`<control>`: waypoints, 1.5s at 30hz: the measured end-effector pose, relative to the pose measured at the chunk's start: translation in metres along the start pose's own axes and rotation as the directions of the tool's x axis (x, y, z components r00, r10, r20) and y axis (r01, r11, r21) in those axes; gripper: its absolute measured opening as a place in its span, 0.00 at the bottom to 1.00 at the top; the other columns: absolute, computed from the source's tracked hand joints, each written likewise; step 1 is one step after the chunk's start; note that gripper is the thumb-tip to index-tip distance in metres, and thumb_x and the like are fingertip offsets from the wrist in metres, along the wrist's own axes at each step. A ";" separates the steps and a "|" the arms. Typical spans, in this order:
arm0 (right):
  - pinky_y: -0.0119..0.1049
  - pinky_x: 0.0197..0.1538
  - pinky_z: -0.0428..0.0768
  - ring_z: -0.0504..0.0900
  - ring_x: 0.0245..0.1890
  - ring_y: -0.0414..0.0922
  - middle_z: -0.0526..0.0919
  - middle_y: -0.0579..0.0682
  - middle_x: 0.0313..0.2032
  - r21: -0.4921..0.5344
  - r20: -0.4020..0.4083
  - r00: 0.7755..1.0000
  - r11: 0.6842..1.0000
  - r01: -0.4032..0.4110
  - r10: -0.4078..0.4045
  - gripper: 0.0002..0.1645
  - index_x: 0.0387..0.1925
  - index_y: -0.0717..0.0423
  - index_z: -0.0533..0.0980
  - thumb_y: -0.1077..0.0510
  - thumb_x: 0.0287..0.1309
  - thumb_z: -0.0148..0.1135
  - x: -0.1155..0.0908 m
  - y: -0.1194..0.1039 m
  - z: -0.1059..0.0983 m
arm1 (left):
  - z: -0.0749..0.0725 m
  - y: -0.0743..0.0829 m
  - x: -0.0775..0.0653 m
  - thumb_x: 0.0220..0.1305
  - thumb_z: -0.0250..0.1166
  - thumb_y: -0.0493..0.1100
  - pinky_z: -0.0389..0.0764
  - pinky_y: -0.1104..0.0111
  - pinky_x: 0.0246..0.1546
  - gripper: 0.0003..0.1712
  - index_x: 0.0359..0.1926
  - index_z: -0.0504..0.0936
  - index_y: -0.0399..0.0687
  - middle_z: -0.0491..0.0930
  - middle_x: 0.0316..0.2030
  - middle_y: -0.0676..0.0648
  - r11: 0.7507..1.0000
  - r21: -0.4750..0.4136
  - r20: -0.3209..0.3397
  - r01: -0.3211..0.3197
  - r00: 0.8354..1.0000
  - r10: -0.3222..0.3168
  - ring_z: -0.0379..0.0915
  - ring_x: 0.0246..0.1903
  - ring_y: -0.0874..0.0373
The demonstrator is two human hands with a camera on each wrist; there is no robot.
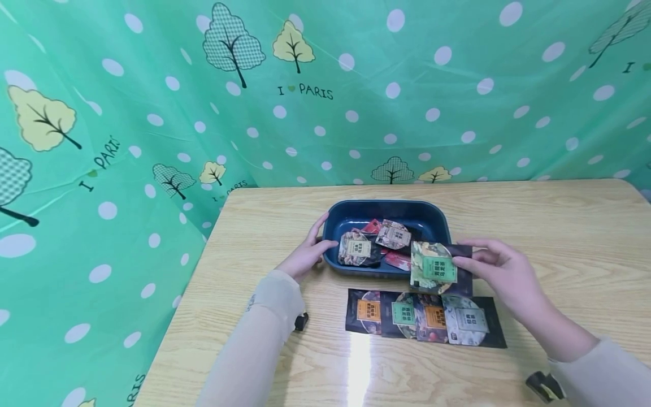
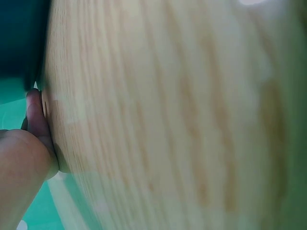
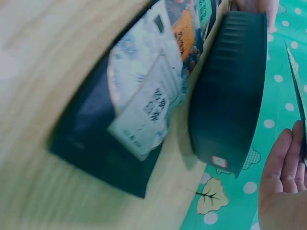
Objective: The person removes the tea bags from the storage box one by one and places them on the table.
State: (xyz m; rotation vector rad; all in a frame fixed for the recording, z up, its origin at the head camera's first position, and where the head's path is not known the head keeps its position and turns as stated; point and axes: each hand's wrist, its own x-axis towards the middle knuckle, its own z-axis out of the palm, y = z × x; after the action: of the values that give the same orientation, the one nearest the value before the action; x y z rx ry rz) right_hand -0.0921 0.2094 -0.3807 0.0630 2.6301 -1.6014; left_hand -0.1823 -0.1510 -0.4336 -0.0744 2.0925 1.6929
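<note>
In the head view, my right hand [image 1: 500, 274] pinches a dark tea packet [image 1: 438, 268] with a green label, thumb on its front. The packet hangs over the front right corner of a navy blue bin [image 1: 386, 271]. In the right wrist view, the packet shows only as a thin edge beside the fingers [image 3: 276, 165]. My left hand [image 1: 305, 251] rests against the bin's left side, fingers extended along the outside and thumb at the rim. Several tea packets lie inside, among them a brown-labelled one [image 1: 358, 249] and a pinkish one [image 1: 394, 234].
Before the bin, overlapping packets lie in a row on the wooden table [image 1: 254, 237]: orange-labelled [image 1: 368, 311], green-labelled [image 1: 403, 312], another orange-labelled [image 1: 435, 317] and white-labelled [image 1: 470, 320]. Black objects [image 1: 544, 387] sit by the sleeves. A green patterned cloth [image 1: 356, 135] hangs behind.
</note>
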 end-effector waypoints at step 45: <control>0.26 0.37 0.64 0.77 0.30 0.33 0.85 0.39 0.26 -0.174 0.162 0.949 0.955 -0.241 0.269 0.15 0.52 0.29 0.75 0.46 0.65 0.62 -0.035 0.099 -0.064 | 0.001 0.000 -0.001 0.66 0.60 0.47 0.62 0.68 0.34 0.45 0.73 0.48 0.88 0.64 0.65 0.41 1.000 0.026 -0.004 0.013 1.000 -0.013 0.56 0.27 0.57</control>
State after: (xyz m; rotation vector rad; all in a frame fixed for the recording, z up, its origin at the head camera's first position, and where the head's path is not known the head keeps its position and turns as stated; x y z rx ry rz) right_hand -0.0525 0.3117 -0.4359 0.2275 2.4733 -1.2576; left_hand -0.1809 -0.1507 -0.4329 -0.0835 2.1121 1.6584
